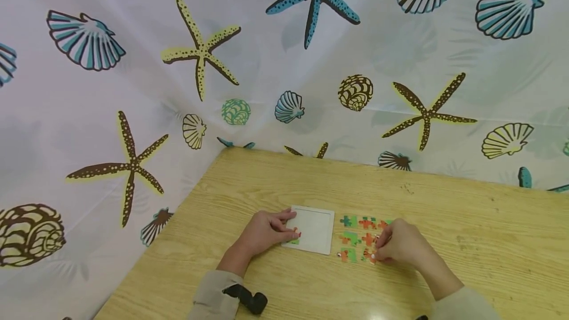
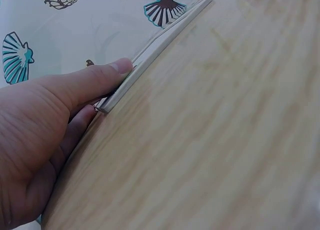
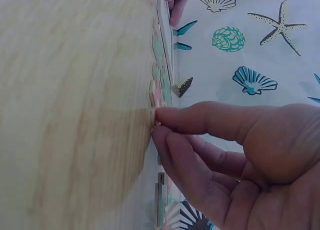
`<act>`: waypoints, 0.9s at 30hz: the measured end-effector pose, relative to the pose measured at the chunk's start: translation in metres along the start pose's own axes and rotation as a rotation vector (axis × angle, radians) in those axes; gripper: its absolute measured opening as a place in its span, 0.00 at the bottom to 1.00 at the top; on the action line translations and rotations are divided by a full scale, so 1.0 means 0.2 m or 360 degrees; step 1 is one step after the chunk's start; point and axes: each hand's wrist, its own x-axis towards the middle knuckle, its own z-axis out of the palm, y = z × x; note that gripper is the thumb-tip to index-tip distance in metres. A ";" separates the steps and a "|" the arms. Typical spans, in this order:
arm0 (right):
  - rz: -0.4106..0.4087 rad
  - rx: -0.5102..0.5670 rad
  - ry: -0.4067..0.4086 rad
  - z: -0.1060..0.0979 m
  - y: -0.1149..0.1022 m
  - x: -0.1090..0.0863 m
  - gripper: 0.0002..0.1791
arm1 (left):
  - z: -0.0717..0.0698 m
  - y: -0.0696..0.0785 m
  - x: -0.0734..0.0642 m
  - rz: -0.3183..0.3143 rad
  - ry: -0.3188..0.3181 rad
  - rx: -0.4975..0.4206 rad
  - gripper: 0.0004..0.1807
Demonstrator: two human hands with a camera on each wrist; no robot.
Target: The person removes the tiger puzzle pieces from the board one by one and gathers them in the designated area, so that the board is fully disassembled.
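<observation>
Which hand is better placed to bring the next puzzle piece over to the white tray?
Probably the right hand: its fingertips already pinch a loose puzzle piece on the table. The left hand rests on the white tray, steadying its edge.

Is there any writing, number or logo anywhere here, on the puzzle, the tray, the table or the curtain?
None can be read in any view.
Puzzle pieces: coloured picture parts only, green and orange; too small to show any lettering.
White tray: plain, no print.
Table: bare wood grain.
Curtain: starfish and shell drawings only, no words.
Black strap on the left sleeve: no mark visible.
</observation>
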 end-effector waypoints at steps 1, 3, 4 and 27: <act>-0.0006 -0.0012 0.0005 0.00 0.00 0.00 0.11 | 0.00 0.00 0.00 -0.0003 -0.0004 -0.0003 0.07; -0.0027 -0.0030 -0.0001 0.00 -0.01 0.00 0.11 | 0.00 -0.01 0.00 -0.0012 -0.0009 -0.0010 0.07; -0.0036 -0.0029 -0.0012 0.00 -0.01 0.00 0.11 | 0.00 -0.01 0.00 -0.0016 -0.0014 -0.0016 0.07; -0.0366 0.0141 -0.0088 0.17 -0.19 0.08 0.09 | 0.00 0.00 0.01 -0.0051 -0.0006 -0.0009 0.04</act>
